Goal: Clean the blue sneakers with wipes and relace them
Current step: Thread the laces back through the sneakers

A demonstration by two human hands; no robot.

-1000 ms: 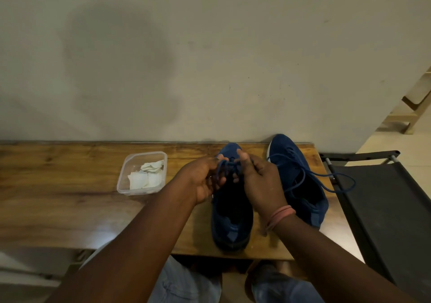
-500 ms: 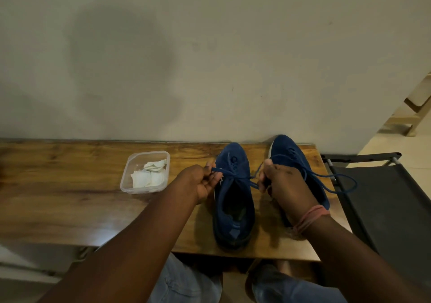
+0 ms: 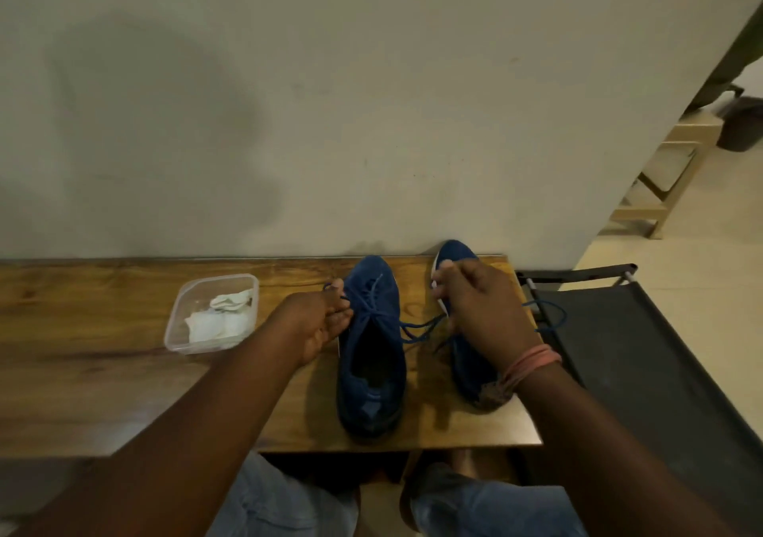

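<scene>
Sitting side by side on the table (image 3: pixel 82 392): two sneakers (image 3: pixel 371 355) (container (image 3: pixel 212 313) of wipes (image 3: pixel 219 317) lying left), chair (image 3: pixel 660 371) standing right.

Two sneakers sit on the table, the left sneaker (image 3: pixel 371 342) a deep navy blue, darkest inside its opening and at the heel, and the right sneaker (image 3: pixel 458 260) the same blue with a thin white edge along its sole. Their laces (image 3: pixel 417 328) are a slightly brighter blue. The wooden table (image 3: pixel 103 371) is warm honey brown, streaked with darker grain. The plastic container (image 3: pixel 212 313) is clear, and the wipes (image 3: pixel 219 319) in it are white. A band (image 3: pixel 532 365) of pale pink circles the wrist of the right hand (image 3: pixel 483 309). The chair (image 3: pixel 644 350) beside the table is black, the wall (image 3: pixel 330 103) dull beige with a greyish shadow, and the jeans (image 3: pixel 280 503) faded blue.
</scene>
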